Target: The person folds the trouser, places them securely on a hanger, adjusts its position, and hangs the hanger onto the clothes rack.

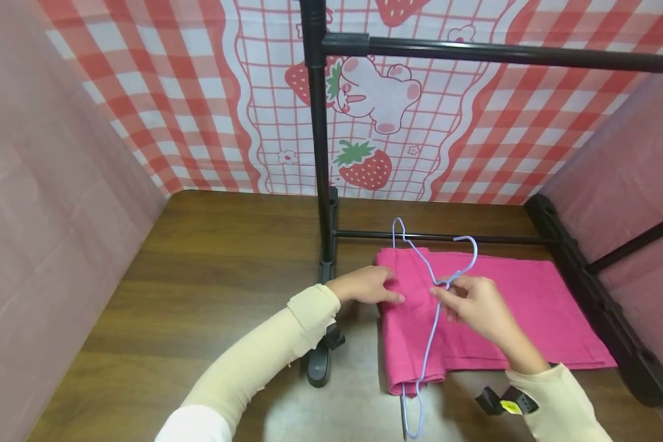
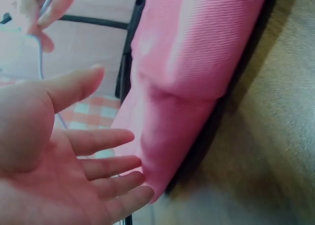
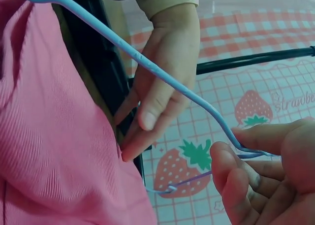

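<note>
A lilac wire hanger (image 1: 474,253) is tilted over a folded pink cloth (image 1: 525,307), its hook toward the back right. My right hand (image 1: 477,308) pinches it just below the hook with thumb and fingers. The hanger's two ends stick out past the cloth, while its long lower bar is hidden under the cloth's folded left part. At that left edge is my left hand (image 1: 364,285), fingers spread and loosely bent, thumb apart. In the left wrist view its fingertips reach the pink cloth (image 2: 197,48) without gripping it.
A black rack stands on the wooden table (image 1: 210,276), with an upright post (image 1: 321,159) beside my left hand and a top rail (image 1: 503,54) above. Its low crossbar (image 1: 359,234) runs behind the cloth; a black foot (image 1: 602,301) lies right. Behind hangs a strawberry-print curtain (image 1: 188,123).
</note>
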`<state>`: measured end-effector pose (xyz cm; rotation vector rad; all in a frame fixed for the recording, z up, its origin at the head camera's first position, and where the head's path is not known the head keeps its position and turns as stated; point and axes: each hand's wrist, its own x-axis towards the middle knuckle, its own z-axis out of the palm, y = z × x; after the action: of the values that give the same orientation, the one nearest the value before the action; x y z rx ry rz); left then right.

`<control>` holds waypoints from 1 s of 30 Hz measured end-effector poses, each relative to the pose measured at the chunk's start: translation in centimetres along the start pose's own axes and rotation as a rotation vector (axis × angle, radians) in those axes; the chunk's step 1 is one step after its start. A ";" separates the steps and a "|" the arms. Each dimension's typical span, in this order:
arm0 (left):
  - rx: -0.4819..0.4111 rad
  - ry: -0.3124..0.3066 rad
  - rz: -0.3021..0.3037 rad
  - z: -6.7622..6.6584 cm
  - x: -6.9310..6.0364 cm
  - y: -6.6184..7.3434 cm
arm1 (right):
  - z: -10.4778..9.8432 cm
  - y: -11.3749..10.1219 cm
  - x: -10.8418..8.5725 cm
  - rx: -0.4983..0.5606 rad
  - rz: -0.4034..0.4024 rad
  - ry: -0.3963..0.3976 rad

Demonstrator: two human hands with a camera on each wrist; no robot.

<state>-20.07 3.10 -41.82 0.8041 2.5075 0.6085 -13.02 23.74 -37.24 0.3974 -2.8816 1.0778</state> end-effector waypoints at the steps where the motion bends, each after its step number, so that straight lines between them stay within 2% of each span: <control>1: -0.022 0.005 -0.009 -0.2 -0.1 -0.1 | 0.1 -0.1 -0.1 0.008 -0.008 0.005; 5: -0.076 0.051 -0.050 -0.8 -0.2 -0.7 | 0.7 -0.5 -0.1 0.031 -0.032 0.028; 8: -0.169 0.114 -0.079 -0.9 -0.2 -1.1 | 1.1 -0.8 -0.1 0.045 -0.047 0.035; 10: -0.274 0.163 -0.095 -0.9 -0.1 -1.4 | 1.4 -1.0 0.0 0.037 -0.068 0.045; 12: -0.416 0.205 -0.112 -0.9 -0.1 -1.6 | 1.6 -1.2 0.0 0.003 -0.102 0.065; 15: -0.639 0.246 -0.126 -1.0 -0.2 -1.7 | 2.0 -1.7 0.2 -0.103 -0.190 0.090; 18: -0.787 0.262 -0.133 -1.2 -0.2 -1.9 | 2.4 -2.4 0.5 -0.201 -0.266 0.091; 20: -0.846 0.265 -0.140 -1.2 -0.2 -1.9 | 2.8 -2.8 0.6 -0.239 -0.290 0.087; 27: -1.088 0.289 -0.188 -1.0 0.1 -2.2 | 4.6 -4.2 0.8 -0.299 -0.309 0.105; 30: -1.150 0.282 -0.201 -1.0 0.2 -2.3 | 5.3 -4.7 0.8 -0.305 -0.309 0.096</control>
<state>-21.69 1.26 -42.26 0.0190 1.8764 1.8886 -12.30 16.70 -38.15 0.7167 -2.7159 0.5836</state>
